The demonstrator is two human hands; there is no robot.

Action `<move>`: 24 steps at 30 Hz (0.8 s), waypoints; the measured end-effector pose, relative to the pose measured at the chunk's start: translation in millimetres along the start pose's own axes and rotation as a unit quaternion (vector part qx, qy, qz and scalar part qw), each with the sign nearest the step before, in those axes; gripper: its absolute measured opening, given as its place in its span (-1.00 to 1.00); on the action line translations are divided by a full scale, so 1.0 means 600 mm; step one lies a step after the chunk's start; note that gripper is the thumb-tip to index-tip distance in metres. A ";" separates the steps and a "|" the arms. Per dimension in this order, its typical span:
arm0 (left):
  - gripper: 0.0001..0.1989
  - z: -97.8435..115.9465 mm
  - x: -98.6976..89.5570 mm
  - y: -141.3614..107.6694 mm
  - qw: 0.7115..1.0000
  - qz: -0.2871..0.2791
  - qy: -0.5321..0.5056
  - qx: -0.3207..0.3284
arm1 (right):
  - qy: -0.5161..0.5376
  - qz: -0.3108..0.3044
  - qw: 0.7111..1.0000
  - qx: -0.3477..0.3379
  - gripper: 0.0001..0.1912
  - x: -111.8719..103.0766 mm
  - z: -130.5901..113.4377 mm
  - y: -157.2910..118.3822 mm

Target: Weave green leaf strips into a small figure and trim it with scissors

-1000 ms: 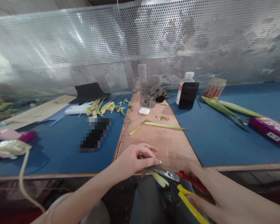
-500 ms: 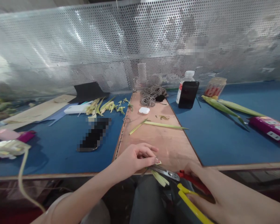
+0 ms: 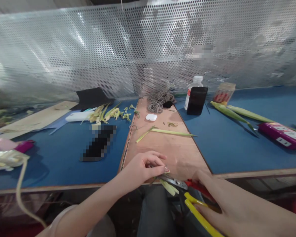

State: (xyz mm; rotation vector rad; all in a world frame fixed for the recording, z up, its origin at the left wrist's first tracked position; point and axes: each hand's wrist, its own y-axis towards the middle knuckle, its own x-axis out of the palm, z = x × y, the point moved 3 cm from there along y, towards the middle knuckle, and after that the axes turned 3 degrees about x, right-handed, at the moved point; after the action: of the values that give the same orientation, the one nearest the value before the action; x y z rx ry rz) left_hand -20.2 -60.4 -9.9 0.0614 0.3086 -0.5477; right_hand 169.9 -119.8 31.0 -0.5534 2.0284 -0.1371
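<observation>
My left hand is closed at the front edge of the wooden strip, thumb and forefinger pinched together. A pale green leaf strip comes out below these fingers and hangs over the table edge; the part inside the grip is hidden. A small whitish and reddish bit shows at the fingertips. My right hand is wrapped round the scissors, which have red and yellow handles. Their blades point left, across the leaf strip and close under my left fingers. The blade tips are hidden behind that hand.
Cut leaf pieces lie on the wood, behind them a white earphone case and coiled grey cord. On the right are a bottle, a standing phone, long leaves and a purple packet. Left sits a blurred-out dark phone.
The whole view has shifted slightly, with the table things a little further left. My right hand and the scissors sit slightly further left too. My left hand keeps its pinch.
</observation>
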 end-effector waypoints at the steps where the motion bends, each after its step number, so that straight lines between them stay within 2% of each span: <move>1: -0.84 0.000 0.000 0.000 1.000 0.000 0.000 0.000 | 0.004 0.001 1.000 -0.007 -0.72 0.000 -0.001 0.000; 11: -0.83 0.001 0.000 -0.001 1.000 0.005 -0.005 -0.009 | 0.028 -0.002 0.999 -0.043 -0.73 0.002 0.003 0.000; 24: -0.84 -0.001 -0.001 -0.001 1.000 0.003 0.006 -0.005 | 0.040 -0.015 0.998 -0.036 -0.74 0.005 0.001 0.005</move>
State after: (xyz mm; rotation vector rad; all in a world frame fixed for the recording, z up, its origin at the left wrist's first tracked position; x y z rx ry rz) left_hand -20.9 -60.4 -10.3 0.0549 0.3222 -0.5393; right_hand 168.4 -118.3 27.5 -0.6330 2.1099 -0.1070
